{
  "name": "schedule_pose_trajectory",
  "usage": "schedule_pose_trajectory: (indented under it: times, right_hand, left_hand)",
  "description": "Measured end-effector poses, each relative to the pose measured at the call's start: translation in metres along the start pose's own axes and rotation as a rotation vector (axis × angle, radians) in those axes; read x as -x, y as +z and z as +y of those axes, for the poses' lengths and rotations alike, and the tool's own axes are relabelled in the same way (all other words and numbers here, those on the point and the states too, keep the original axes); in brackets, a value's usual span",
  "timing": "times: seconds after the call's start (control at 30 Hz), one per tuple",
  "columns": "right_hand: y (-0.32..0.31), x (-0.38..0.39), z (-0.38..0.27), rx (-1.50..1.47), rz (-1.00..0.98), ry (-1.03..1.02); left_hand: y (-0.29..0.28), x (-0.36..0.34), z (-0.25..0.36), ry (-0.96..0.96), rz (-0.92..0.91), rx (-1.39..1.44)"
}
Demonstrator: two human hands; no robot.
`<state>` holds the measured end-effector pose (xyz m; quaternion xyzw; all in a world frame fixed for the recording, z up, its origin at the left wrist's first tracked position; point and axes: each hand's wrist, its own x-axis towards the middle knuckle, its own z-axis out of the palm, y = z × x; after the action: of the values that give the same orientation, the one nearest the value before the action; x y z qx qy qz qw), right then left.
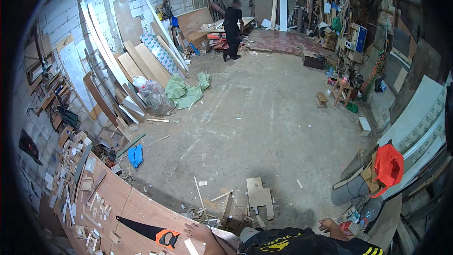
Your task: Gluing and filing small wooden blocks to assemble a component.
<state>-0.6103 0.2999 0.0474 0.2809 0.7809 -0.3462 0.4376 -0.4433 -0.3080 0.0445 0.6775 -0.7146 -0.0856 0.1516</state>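
My left hand [198, 231] lies with its fingers stretched out on the reddish-brown wooden worktable [134, 203], near its edge. Just left of it rests a handsaw [141, 228] with a black blade and an orange-and-black handle, which the fingers do not grip. Below that hand a pale strip of wood [191, 247] lies on the tabletop. Over on the right, my right hand [325, 225] hangs away from the table, fingers loosely bent and apart, with nothing seen in it. Nearby on that side are clear plastic bottles [372, 208].
Small wood offcuts [96, 210] crowd the table's left side. A notched board [259, 197] and scraps lie on the floor ahead. Boards [146, 63] lean on the left wall. A red plastic object [389, 167] tops a grey bin [349, 192]. A person [232, 28] stands far off.
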Motion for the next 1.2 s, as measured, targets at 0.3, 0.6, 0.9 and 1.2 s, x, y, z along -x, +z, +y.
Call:
schedule_pose_trajectory:
  times: [0.3, 0.6, 0.9, 1.2]
  right_hand:
    - [0.014, 0.025, 0.008, 0.202, 0.015, 0.027]
    - [0.009, 0.011, 0.010, 0.003, 0.198, -0.106]
    - [0.054, -0.005, -0.097, -0.014, 0.200, -0.447]
    - [0.119, -0.034, -0.113, 0.499, -0.356, -0.238]
  left_hand:
    - [-0.005, -0.001, 0.005, 0.010, -0.043, 0.000]
    - [-0.007, -0.001, 0.002, -0.003, -0.037, 0.021]
    - [-0.001, -0.001, -0.002, -0.018, -0.047, 0.007]
    - [-0.018, 0.000, 0.014, -0.047, -0.091, -0.001]
